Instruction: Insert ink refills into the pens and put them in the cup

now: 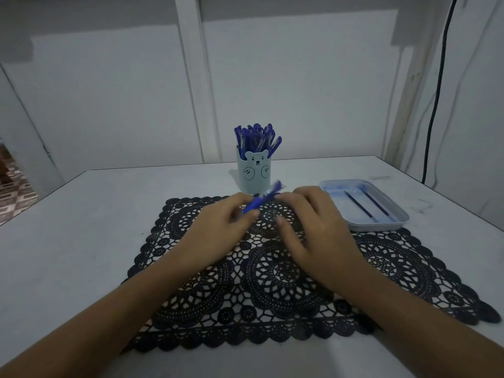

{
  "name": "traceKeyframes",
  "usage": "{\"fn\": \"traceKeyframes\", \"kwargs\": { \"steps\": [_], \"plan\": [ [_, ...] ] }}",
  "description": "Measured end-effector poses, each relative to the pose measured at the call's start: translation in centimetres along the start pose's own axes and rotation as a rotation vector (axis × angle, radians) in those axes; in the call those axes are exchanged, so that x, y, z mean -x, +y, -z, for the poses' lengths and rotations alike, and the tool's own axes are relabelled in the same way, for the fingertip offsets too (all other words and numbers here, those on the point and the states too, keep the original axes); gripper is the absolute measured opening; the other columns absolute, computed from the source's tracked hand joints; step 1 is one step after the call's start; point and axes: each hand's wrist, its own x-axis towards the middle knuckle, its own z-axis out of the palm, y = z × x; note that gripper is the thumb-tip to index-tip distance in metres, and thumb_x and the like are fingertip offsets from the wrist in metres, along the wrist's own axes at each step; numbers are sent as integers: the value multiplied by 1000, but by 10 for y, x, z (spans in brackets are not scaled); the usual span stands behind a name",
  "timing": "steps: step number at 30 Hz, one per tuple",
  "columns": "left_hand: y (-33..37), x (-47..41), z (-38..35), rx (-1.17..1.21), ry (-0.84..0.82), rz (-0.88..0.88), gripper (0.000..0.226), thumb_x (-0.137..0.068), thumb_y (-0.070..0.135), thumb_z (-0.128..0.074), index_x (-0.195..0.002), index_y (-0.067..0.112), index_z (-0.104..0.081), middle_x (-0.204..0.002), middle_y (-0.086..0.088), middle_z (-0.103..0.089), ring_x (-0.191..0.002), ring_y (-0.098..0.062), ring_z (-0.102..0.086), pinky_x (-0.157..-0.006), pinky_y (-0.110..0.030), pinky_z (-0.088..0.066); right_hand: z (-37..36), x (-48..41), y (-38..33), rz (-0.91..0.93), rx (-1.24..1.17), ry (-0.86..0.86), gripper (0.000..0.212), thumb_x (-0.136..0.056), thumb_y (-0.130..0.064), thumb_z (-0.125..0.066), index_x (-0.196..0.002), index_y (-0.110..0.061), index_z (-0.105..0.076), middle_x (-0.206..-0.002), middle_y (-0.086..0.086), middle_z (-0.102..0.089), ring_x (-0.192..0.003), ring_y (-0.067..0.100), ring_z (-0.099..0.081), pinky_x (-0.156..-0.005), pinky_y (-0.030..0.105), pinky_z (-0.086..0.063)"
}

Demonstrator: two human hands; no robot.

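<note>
A blue pen (263, 199) is held between both hands above the black lace mat (272, 282), slanting up to the right and blurred. My left hand (218, 236) pinches its lower end, and my right hand (313, 227) grips its upper part. Behind them stands a pale cup with a bear face (253, 173), filled with several blue pens (257, 139). To the right, a shallow light tray (381, 226) holds two thin ink refills (365, 207).
A white table (81, 227) carries everything, with its far edge against a white wall. A black cable (436, 105) hangs down the wall at the right. The table's left edge drops to a patterned floor (13, 192).
</note>
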Motion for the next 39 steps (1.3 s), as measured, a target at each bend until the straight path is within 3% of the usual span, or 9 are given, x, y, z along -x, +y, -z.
{"fn": "traceKeyframes", "kwargs": {
  "steps": [3,11,16,21,25,28,31,36,39],
  "plan": [
    [-3,6,-2,-311,-112,-188,22,-91,32,-49,-109,24,-59,-84,10,-53,-73,-1,-47,-67,-16,-37,-2,3,3,157,140,-78,34,-86,-29,-47,-111,-9,-58,-107,9,-58,-96,23,-56,-78,35,-46],
    [-14,11,-9,-430,-211,-362,24,-95,31,-42,-104,17,-59,-87,7,-53,-78,-6,-46,-71,-14,-31,-14,8,16,318,214,-427,14,-79,-13,-46,-90,-11,-54,-73,2,-55,-60,18,-51,-50,28,-43],
    [-22,15,-12,-477,-221,-467,36,-91,36,-33,-90,15,-62,-72,5,-60,-60,-10,-54,-55,-23,-45,-7,9,12,339,214,-464,10,-85,-28,-35,-83,-20,-41,-55,-7,-49,-40,10,-39,-37,21,-23],
    [-28,16,-13,-521,-178,-506,33,-90,34,-35,-90,16,-63,-72,6,-60,-59,-8,-54,-53,-20,-44,-4,10,20,285,203,-472,33,-92,-44,-31,-86,-24,-56,-44,-5,-48,-33,12,-40,-32,20,-29],
    [-30,17,-11,-534,-165,-444,33,-89,34,-35,-88,18,-63,-69,10,-59,-54,-4,-53,-47,-14,-40,-4,6,16,113,199,-514,57,-86,-61,-15,-109,-26,-54,-79,-10,-61,-66,9,-56,-49,17,-34],
    [-33,19,-8,-512,-158,-370,32,-88,35,-35,-88,19,-63,-68,12,-59,-52,-2,-52,-44,-5,-28,-5,9,23,-27,149,-558,76,-80,-61,4,-131,-26,-41,-116,-7,-48,-105,11,-40,-85,29,-32],
    [-33,20,-8,-506,-151,-345,31,-88,35,-35,-90,19,-62,-70,13,-59,-53,-2,-52,-47,-2,-18,-5,9,24,-34,125,-597,75,-80,-59,5,-135,-30,-36,-127,-12,-41,-114,9,-33,-89,31,-25],
    [-31,21,-12,-516,-129,-400,31,-90,36,-34,-93,18,-60,-69,10,-59,-48,-5,-52,-37,-13,-31,-7,3,16,-85,15,-545,58,-79,-61,-4,-82,-28,-52,-71,-14,-48,-73,4,-41,-75,30,-24],
    [-31,21,-12,-507,-131,-433,30,-91,36,-33,-94,19,-59,-68,11,-59,-46,-6,-51,-35,-19,-36,-6,4,18,-117,-186,-536,40,-91,-50,-31,-75,-22,-54,-60,-13,-46,-62,2,-45,-65,18,-27]
  ]
}}
